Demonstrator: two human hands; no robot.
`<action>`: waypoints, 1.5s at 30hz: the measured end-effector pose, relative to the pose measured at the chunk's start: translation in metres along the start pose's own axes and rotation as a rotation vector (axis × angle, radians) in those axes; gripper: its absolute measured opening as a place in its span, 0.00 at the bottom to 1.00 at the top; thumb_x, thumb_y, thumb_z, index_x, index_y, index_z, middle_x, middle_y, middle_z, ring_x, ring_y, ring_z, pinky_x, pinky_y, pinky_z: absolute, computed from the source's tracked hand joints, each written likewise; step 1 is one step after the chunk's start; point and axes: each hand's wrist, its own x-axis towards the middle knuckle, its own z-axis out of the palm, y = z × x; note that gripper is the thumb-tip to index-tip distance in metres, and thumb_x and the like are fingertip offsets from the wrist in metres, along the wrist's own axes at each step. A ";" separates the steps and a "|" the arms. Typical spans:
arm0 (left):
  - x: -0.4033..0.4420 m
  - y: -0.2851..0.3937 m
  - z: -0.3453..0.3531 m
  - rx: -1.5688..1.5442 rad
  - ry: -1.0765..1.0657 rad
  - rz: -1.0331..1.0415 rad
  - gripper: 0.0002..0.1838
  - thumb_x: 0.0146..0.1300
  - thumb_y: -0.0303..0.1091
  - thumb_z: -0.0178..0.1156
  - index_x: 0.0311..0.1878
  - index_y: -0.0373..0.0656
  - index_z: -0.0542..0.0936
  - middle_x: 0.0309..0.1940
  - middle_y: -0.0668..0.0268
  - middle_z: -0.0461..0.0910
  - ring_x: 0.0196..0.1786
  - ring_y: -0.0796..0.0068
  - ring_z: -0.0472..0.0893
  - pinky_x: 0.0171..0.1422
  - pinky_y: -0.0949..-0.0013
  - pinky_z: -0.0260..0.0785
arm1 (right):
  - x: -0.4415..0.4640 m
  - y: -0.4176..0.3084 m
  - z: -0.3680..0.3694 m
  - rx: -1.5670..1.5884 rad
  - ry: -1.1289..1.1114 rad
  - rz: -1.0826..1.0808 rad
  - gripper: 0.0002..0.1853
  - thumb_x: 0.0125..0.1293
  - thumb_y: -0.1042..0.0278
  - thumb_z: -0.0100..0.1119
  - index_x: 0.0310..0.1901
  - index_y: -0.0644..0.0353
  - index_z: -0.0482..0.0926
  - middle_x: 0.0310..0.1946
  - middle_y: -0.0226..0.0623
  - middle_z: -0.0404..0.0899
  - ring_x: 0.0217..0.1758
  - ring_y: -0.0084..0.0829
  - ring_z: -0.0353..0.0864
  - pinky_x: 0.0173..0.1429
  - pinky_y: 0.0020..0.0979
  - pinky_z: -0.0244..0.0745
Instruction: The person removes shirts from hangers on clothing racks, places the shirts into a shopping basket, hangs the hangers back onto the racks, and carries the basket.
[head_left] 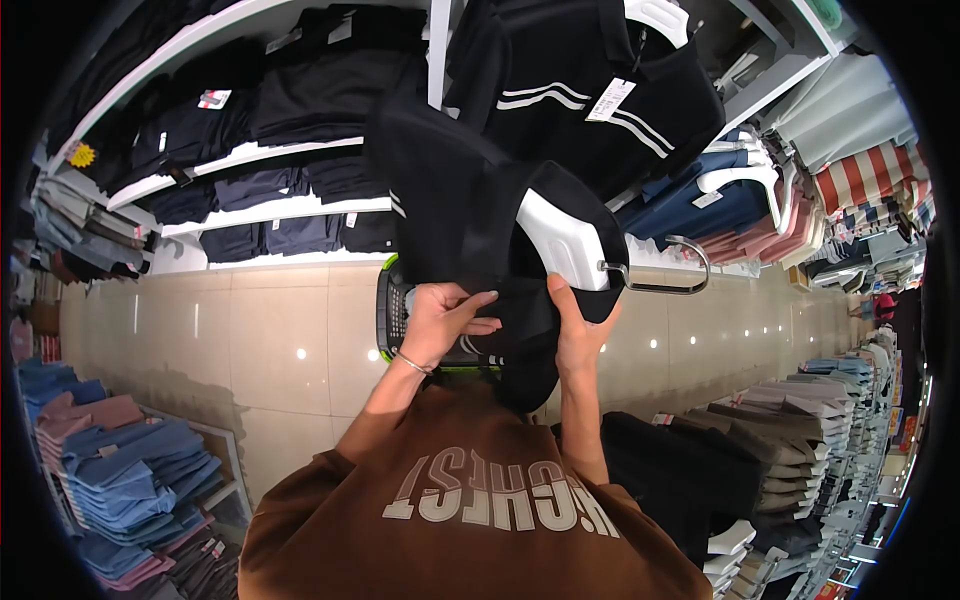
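Observation:
A black garment [450, 190] hangs on a white hanger [562, 235] with a metal hook [690, 285], in front of my chest. My right hand [578, 325] grips the garment's collar and the hanger's lower side, thumb on the white plastic. At the garment's near edge is my left hand [445, 318], its fingers bent and thumb over the black cloth; whether it pinches the fabric is unclear. Just beyond hangs another black garment [590, 110] with white stripes and a white tag [610, 100].
Shelves [300, 208] of folded dark clothes stand at the upper left. A green-edged basket [386, 310] is below the garment. Folded blue clothes [130, 480] lie lower left. Racks of clothes [790, 430] line the right, beside the tiled floor [280, 340].

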 end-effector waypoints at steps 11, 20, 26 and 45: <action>-0.012 0.019 -0.004 0.147 -0.107 0.043 0.13 0.56 0.17 0.59 0.18 0.32 0.70 0.20 0.59 0.77 0.26 0.63 0.83 0.26 0.74 0.79 | 0.002 0.012 -0.005 0.015 -0.015 0.074 0.20 0.52 0.72 0.66 0.46 0.71 0.74 0.42 0.40 0.78 0.44 0.26 0.76 0.51 0.26 0.69; -0.015 0.018 -0.008 0.165 -0.185 0.108 0.14 0.57 0.16 0.57 0.17 0.31 0.69 0.21 0.59 0.77 0.30 0.61 0.84 0.31 0.73 0.79 | 0.004 0.016 -0.008 0.022 0.028 0.135 0.19 0.52 0.72 0.65 0.45 0.71 0.75 0.40 0.40 0.78 0.43 0.27 0.76 0.50 0.26 0.69; -0.018 0.024 -0.005 0.163 -0.167 0.122 0.08 0.59 0.20 0.57 0.27 0.24 0.77 0.23 0.55 0.79 0.30 0.60 0.84 0.29 0.74 0.78 | 0.002 0.017 -0.007 0.020 0.019 0.162 0.18 0.53 0.72 0.65 0.44 0.71 0.76 0.39 0.39 0.79 0.42 0.26 0.76 0.50 0.26 0.69; -0.023 0.027 -0.001 0.273 -0.237 0.078 0.08 0.60 0.24 0.59 0.32 0.25 0.79 0.21 0.59 0.79 0.25 0.65 0.83 0.24 0.76 0.76 | -0.004 0.019 -0.008 0.034 -0.037 0.159 0.17 0.53 0.72 0.65 0.44 0.71 0.77 0.39 0.39 0.79 0.42 0.26 0.77 0.49 0.26 0.69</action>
